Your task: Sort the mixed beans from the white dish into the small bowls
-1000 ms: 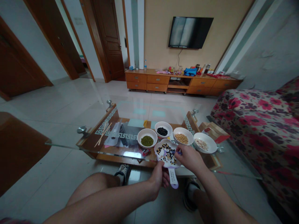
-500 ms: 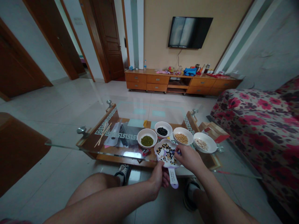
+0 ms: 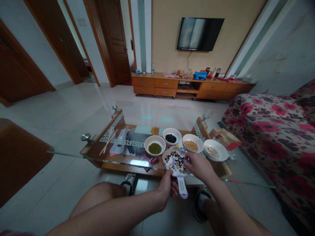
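My left hand (image 3: 168,186) grips the near rim of a white, scallop-edged tray (image 3: 169,167) with a lilac-edged handle (image 3: 182,187). Mixed black and yellow beans lie scattered on it. Over its right side, my right hand (image 3: 195,164) is closed on a thin purple tool, its tip among the beans; its exact kind is hidden by the fingers. Behind the tray stand white bowls: one of green mung beans (image 3: 155,149), one of black beans (image 3: 170,138), one of soybeans (image 3: 191,145) and one of pale flat pieces (image 3: 212,151).
The glass table (image 3: 110,159) has a transparent front edge by my knees. Chopsticks (image 3: 108,142) lie at its left, with a plastic bag (image 3: 121,141) beside them. A cardboard box (image 3: 225,139) is at the right, near the flowered sofa (image 3: 268,111).
Almost nothing differs. Both hands, the tray and the bowls keep their places.
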A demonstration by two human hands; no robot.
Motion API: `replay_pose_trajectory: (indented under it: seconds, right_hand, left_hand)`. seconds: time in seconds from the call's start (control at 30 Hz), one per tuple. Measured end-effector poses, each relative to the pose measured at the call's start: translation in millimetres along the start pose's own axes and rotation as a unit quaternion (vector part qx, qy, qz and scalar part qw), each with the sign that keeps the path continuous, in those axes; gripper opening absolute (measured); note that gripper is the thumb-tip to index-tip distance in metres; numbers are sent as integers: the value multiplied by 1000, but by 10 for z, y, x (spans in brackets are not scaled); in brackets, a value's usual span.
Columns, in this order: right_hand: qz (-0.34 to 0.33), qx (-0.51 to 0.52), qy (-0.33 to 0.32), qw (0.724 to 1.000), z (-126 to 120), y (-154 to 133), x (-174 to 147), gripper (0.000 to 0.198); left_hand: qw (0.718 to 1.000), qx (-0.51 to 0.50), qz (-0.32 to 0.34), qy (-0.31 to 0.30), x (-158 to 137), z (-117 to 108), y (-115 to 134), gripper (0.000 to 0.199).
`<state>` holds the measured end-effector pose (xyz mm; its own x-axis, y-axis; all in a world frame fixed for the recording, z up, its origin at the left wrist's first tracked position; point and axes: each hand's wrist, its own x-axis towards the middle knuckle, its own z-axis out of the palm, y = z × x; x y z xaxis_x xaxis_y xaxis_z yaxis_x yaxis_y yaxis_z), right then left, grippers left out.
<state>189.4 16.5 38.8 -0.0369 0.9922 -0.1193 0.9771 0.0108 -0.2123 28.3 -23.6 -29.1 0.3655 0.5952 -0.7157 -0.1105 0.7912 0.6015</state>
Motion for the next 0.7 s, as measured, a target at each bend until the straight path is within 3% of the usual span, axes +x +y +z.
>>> replay_pose_trajectory:
  seconds: [0.43,0.7]
  right_hand:
    - [-9,1,11,1000,9,21,0,19]
    - [22,10,12,1000,-66,39,-33,17]
  left_hand:
    - [1000,-11,0,5,3,6,5,60]
    - [1000,-8,-5,11,-21,24,20,61]
